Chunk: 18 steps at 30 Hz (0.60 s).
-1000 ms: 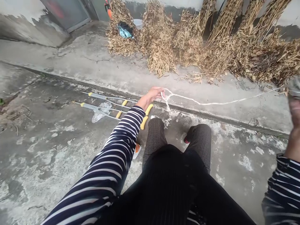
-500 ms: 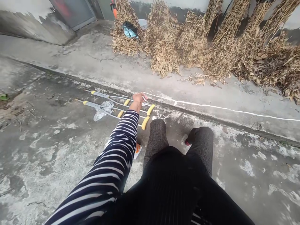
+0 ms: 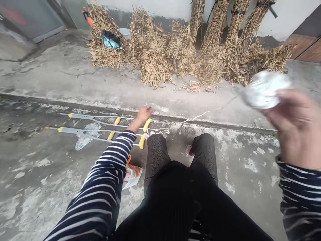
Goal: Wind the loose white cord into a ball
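Observation:
My right hand [image 3: 298, 124], raised at the right and smeared by motion, grips a white ball of string [image 3: 267, 88]. From the ball a thin white string [image 3: 209, 111] runs down leftwards to the ledge. My left hand [image 3: 144, 114] is stretched out over the upper ends of two crutches lying side by side. Its fingers are loosely bent and slightly blurred, and no string shows in them. The crutches have yellow underarm pads [image 3: 142, 141] and yellow handgrips [image 3: 111, 135]. Loops of white string [image 3: 160, 130] lie beside the pads, close to my left knee.
A clear plastic bag [image 3: 86, 137] lies under the crutches. An orange and white packet or box [image 3: 132, 175] stands beside my left leg. A low concrete ledge [image 3: 100, 90] crosses ahead. Bundles of dried stalks [image 3: 155, 63] lean along the wall, with a blue and black cloth [image 3: 110, 39] on one.
My right hand has come into view with the ball of string. The string, taut along the ledge before, now slopes up to it. My left hand no longer visibly pinches the string. The view has shifted right.

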Tool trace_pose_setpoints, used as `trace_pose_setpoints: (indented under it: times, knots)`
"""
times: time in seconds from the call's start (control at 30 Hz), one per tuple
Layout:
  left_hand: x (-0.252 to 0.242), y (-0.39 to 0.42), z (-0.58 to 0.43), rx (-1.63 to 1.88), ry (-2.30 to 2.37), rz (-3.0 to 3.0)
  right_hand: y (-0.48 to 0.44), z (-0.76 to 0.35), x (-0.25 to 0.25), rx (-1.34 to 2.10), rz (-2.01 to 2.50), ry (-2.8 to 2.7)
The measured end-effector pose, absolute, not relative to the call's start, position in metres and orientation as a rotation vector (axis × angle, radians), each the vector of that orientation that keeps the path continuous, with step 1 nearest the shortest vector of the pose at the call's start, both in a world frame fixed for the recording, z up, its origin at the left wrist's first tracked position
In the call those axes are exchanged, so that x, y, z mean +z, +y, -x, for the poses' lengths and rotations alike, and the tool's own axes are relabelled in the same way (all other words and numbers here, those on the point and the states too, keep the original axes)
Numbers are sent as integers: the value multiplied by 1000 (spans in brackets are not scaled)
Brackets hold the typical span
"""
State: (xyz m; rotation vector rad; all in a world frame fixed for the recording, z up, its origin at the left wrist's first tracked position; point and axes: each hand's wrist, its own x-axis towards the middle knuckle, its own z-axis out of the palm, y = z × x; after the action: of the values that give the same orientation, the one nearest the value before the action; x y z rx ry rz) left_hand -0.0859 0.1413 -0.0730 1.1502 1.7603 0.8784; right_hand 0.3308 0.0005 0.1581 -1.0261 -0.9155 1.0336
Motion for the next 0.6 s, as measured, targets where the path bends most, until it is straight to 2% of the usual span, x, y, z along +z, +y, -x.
trace_pose_setpoints:
  times: [0.07, 0.17, 0.23, 0.4, 0.6]
  knots:
    - [-53, 136, 35, 896, 1516, -1289, 9, -315, 147, 1295, 1143, -978]
    - [-20, 120, -34, 924, 845, -1466, 27, -290, 124, 1443, 1206, -1033]
    - [-5, 108, -65, 920, 606, -1452, 35, -278, 111, 1481, 1190, -1069]
    - [3, 90, -85, 959, 607, -1464, 41, -275, 100, 1530, 1111, -1062]
    - [-37, 91, -41, 916, 849, -1558, 42, -292, 104, 1330, 958, -887]
